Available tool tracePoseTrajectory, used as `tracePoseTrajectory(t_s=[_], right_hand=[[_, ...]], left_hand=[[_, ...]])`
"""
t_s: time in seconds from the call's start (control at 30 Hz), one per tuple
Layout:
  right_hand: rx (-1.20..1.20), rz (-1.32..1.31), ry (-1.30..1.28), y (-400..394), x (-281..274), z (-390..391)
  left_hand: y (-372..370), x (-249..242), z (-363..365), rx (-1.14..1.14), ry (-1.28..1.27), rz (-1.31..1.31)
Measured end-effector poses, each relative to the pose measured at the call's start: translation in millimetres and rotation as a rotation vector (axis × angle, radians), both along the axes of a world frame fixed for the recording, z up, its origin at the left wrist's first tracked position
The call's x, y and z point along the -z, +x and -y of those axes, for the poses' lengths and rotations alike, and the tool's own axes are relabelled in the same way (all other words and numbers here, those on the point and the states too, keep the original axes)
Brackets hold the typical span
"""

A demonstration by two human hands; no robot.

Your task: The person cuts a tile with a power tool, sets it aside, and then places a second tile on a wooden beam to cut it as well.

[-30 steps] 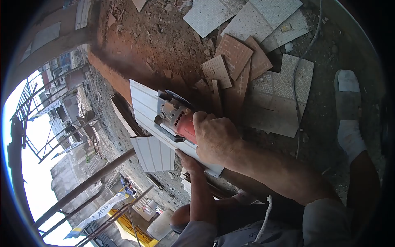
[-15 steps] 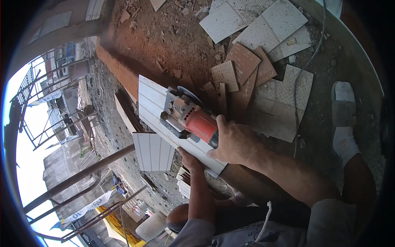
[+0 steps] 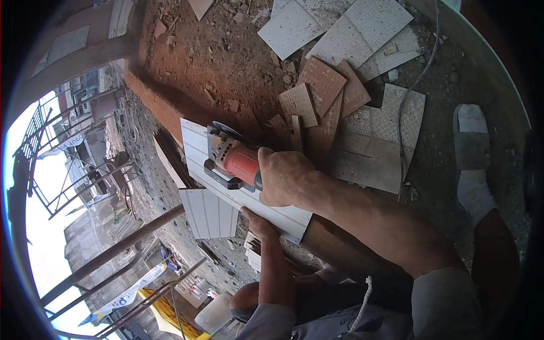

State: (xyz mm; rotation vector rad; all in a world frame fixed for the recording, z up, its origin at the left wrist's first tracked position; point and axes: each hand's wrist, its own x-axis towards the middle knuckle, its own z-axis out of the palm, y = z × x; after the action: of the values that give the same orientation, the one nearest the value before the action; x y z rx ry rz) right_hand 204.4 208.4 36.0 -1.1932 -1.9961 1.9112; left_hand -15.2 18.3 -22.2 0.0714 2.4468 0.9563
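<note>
The right hand is closed around the rear of the red grinder, its back turned up. Over the last half second, hand and grinder have moved along the long striped tile toward its far end, so the dark disc is now nearer the far corner than it was. The tool's body lies over the tile, directly ahead of the knuckles, and the disc is beside the tile's upper edge; whether it touches the tile or is spinning cannot be told.

The left hand holds the tile's lower edge, as it did a moment earlier, its fingers partly hidden. It is nearer the tile's close end, below the grinder and apart from the disc.

Farther out, a smaller striped tile lies just beyond the left hand, next to the long one. Past the disc is a reddish ledge. Brown tile pieces and pale patterned tiles lie on the ground farther off, and a cable crosses a tile between the right forearm and the sandalled foot.
</note>
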Motion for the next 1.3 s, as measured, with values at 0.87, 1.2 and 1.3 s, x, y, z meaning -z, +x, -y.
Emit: tracePoseTrajectory(t_s=[0.87, 1.2, 1.3], right_hand=[[0.031, -0.033, 0.011, 21, 0, 10], [0.008, -0.049, 0.046, -3, 2, -5], [-0.014, -0.025, 0.041, 3, -1, -4]], left_hand=[[7, 1, -6, -0.011, 0.062, -0.042], [12, -6, -8, -0.003, -0.009, -0.062], [3, -2, -4, 0.037, 0.043, -0.054]])
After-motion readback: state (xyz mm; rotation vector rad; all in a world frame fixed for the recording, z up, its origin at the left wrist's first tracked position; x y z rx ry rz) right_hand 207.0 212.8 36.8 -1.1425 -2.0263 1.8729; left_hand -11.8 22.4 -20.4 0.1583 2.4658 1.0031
